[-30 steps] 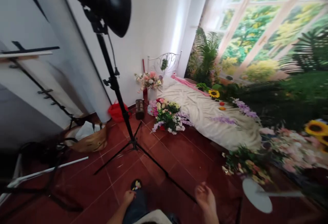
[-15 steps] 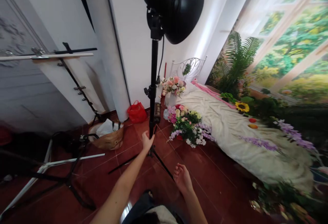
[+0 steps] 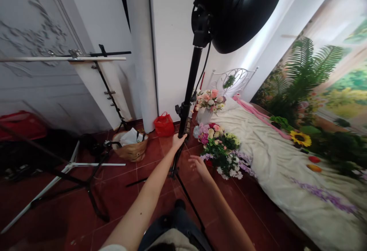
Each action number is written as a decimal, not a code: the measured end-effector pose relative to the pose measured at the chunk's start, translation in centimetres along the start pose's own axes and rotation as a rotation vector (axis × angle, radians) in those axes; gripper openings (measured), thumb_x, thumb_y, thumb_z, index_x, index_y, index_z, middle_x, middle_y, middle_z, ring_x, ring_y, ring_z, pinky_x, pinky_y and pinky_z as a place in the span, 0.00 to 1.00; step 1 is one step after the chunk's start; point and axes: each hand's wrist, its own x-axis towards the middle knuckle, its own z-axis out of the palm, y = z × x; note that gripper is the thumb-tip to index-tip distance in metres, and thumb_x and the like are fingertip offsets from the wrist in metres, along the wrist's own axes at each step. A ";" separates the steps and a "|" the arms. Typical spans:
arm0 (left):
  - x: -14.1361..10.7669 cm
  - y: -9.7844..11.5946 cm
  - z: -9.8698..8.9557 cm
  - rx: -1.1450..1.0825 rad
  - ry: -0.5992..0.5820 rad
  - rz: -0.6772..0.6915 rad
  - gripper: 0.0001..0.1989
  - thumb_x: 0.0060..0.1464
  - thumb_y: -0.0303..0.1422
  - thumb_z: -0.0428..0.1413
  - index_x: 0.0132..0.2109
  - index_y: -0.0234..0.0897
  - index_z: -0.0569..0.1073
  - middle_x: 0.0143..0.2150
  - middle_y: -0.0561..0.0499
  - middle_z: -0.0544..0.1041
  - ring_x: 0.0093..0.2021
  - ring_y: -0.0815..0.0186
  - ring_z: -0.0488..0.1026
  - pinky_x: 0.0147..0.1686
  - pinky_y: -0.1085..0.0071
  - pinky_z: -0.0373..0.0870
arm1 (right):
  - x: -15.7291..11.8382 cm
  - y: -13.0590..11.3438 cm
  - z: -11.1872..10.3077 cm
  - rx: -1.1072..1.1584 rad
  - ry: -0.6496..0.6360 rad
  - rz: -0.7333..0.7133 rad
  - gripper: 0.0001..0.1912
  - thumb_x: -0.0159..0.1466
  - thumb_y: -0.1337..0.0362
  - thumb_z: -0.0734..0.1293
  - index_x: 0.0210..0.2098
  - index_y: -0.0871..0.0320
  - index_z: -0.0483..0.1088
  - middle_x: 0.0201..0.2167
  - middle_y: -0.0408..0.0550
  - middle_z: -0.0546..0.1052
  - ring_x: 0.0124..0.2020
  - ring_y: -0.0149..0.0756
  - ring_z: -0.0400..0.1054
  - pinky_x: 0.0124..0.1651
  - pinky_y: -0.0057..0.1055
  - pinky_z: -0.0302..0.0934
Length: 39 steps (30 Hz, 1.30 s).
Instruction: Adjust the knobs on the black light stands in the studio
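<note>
A black light stand (image 3: pixel 190 79) rises in front of me, tilted a little to the right, with a large black studio lamp (image 3: pixel 243 13) at its top. My left hand (image 3: pixel 178 142) is wrapped round the stand's pole, below its clamp knob. To the right of the pole, my right hand (image 3: pixel 199 165) reaches forward with its fingers apart and nothing in them. It touches neither the pole nor the flowers. The stand's legs are spread on the red tiled floor (image 3: pixel 149 205). A black cable hangs beside the pole.
On the right is a bed (image 3: pixel 275 147) with a cream cover and artificial flowers. A flower arrangement (image 3: pixel 220 147) stands beside it. A red bag (image 3: pixel 164 124) and a wicker basket (image 3: pixel 132 151) sit by the wall. More stand legs (image 3: pixel 86 184) cross the floor at left.
The lamp and stand now appear nearer and lean more to the right. My right hand has moved up and forward towards the pole, its fingers opening. My left hand still grips the pole.
</note>
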 end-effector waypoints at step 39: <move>0.7 -0.3 2.6 0.092 0.305 0.060 0.14 0.39 0.37 0.57 0.16 0.34 0.64 0.15 0.54 0.64 0.18 0.73 0.60 0.19 0.77 0.53 | 16.8 -10.8 0.6 -1.653 -0.556 -0.447 0.33 0.39 0.60 0.78 0.43 0.60 0.68 0.43 0.55 0.74 0.43 0.45 0.70 0.39 0.28 0.61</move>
